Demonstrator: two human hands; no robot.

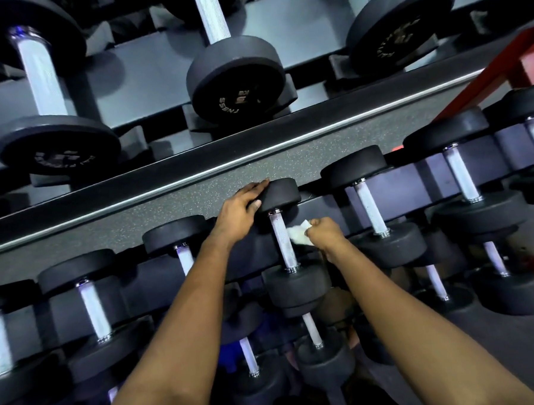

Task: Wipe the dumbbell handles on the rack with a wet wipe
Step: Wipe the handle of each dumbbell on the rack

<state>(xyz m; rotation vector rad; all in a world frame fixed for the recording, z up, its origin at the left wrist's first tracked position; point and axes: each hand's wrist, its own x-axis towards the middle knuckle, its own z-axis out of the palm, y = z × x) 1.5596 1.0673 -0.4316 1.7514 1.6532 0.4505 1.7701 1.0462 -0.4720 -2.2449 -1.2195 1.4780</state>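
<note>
- Left hand (244, 203): fingers flat, steadying the far head of the dumbbell (288, 247) on the middle rack.
- Right hand (323, 235): pinches the soft wipe (297, 236) against its handle (282, 241).
- Judgement: heavy, rigid; brace by the head.

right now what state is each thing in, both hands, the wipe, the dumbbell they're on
left hand, fingers straight, resting on the far head of the dumbbell
right hand, fingers curled, pinching the wet wipe
wet wipe, crumpled, against the handle
handle, bare apart from the wet wipe
dumbbell, seated on the rack
</note>
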